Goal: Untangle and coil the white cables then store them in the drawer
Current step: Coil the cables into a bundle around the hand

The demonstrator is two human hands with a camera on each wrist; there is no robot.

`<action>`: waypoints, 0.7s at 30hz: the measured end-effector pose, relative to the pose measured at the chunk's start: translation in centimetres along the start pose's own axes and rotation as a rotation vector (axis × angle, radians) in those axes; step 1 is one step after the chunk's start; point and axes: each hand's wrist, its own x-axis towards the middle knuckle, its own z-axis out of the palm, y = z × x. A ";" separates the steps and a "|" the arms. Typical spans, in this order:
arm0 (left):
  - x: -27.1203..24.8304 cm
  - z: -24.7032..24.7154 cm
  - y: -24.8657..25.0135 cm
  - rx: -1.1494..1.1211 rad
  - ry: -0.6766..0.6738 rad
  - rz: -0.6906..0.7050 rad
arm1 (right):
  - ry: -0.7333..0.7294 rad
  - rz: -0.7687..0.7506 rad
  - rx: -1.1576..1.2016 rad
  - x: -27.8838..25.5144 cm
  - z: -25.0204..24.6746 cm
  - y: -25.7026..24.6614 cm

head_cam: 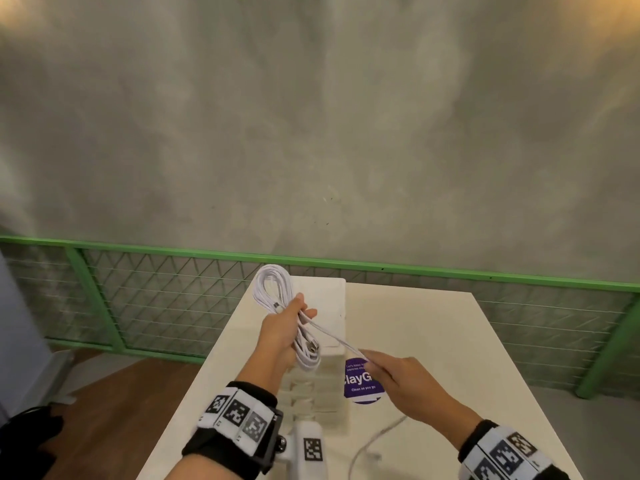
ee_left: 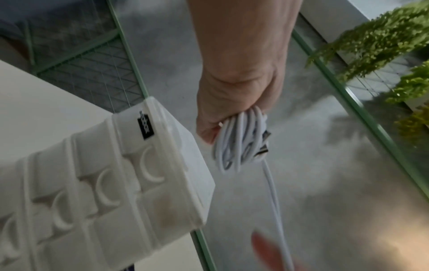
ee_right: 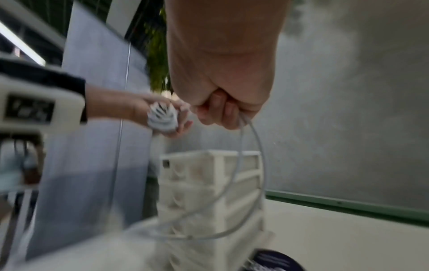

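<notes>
My left hand grips a coil of white cable above the white drawer unit; loops stick out above and below the fist, with metal plugs hanging at the bottom. One strand runs from the coil down to my right hand, which pinches it with curled fingers. Past that hand the free cable loops down onto the white table. The drawer unit stands upright with its drawers closed.
A round purple sticker lies on the table to the right of the drawer unit. A green mesh railing runs behind the table, with a grey wall beyond. Wooden floor shows at the left. Plants hang nearby.
</notes>
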 end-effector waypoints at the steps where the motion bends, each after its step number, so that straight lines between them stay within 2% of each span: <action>1: 0.0 -0.1 0.4 -0.044 -0.027 -0.008 | -0.013 0.007 0.010 -0.3 0.2 0.6; 3: -0.1 -0.2 1.0 -0.190 -0.064 -0.037 | -0.043 0.009 -0.034 -0.7 0.8 1.8; 6: 0.4 -0.4 1.7 -0.375 -0.051 -0.059 | -0.066 0.043 -0.106 -0.9 1.4 3.3; 13: 1.6 -2.2 4.8 -0.480 -0.027 0.102 | -0.194 0.297 -0.118 -2.4 1.2 7.3; 15: 1.3 -1.8 5.1 -0.454 -0.041 0.114 | -0.246 0.309 -0.105 -2.2 0.6 6.5; 16: 1.0 -1.5 4.9 -0.437 -0.056 0.105 | -0.252 0.305 -0.025 -2.0 0.2 5.4; 21: -0.2 1.3 2.4 -0.442 -0.156 -0.038 | -0.103 0.082 0.319 -0.2 -0.2 -3.0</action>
